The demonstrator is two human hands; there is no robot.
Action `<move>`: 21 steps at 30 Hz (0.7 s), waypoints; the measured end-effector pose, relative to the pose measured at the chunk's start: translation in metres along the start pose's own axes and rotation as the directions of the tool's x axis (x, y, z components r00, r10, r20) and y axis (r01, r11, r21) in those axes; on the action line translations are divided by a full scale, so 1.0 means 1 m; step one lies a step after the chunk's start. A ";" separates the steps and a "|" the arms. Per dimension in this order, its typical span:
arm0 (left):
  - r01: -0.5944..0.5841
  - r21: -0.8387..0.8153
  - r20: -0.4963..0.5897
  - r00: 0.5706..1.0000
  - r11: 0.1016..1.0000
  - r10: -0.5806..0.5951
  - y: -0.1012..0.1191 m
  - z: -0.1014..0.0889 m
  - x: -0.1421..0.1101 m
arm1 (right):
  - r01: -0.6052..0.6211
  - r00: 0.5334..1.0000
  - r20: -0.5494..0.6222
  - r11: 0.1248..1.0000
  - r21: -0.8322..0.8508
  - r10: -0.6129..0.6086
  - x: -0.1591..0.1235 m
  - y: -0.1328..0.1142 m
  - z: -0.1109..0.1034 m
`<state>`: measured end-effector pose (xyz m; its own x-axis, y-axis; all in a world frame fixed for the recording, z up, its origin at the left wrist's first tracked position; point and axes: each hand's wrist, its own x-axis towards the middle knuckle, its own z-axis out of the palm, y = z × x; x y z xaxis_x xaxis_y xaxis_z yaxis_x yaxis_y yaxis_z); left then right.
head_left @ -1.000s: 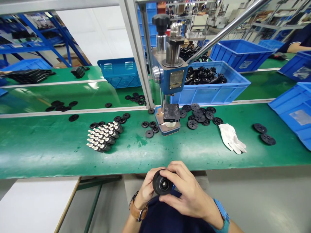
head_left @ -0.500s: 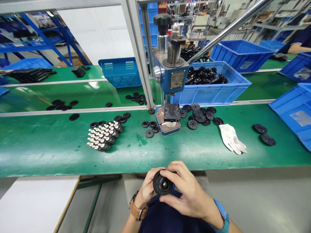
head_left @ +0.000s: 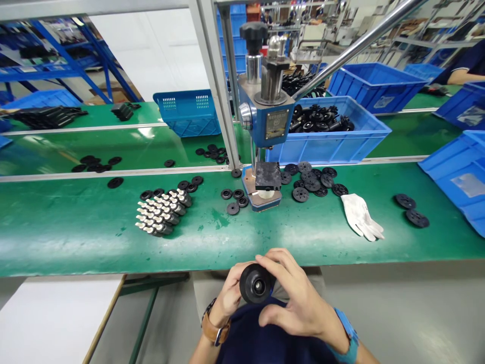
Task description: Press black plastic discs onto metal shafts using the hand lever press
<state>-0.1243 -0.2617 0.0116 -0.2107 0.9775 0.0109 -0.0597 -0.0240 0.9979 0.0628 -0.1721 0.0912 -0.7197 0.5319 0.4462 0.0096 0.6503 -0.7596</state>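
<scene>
A black round flanged part (head_left: 253,292) with a small bright metal centre is in my left hand (head_left: 229,292), whose fingers wrap its left and rear side; the part's far end is hidden. My right hand (head_left: 293,298) is open at its right, thumb away from it and fingers spread over its upper right edge; whether a fingertip touches it I cannot tell. Ahead on the green bench stands a blue hand press (head_left: 269,121) with a black block above its base. Black discs (head_left: 301,194) lie right of the base, and smaller black rings (head_left: 233,208) lie left of it.
White-tipped black parts (head_left: 161,215) stand grouped at left. A white glove (head_left: 361,217) and two black discs (head_left: 417,218) lie at right. Behind the press is a blue bin (head_left: 322,146) of black parts. The press's long lever (head_left: 359,45) slants up right.
My right thumb and fingers have loosened from the black flanged part and spread apart. My left hand still holds it in nearly the same place.
</scene>
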 end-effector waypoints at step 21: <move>-0.095 0.564 0.066 0.995 0.820 0.069 0.051 0.039 0.007 | -0.213 0.934 -0.090 0.739 0.639 0.347 0.006 0.034 0.030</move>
<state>-0.0910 -0.2475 0.0647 -0.1492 0.9852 0.0841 0.5213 0.0061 0.8534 0.0381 -0.1634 0.0535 -0.6061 0.7709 0.1960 -0.2835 0.0209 -0.9588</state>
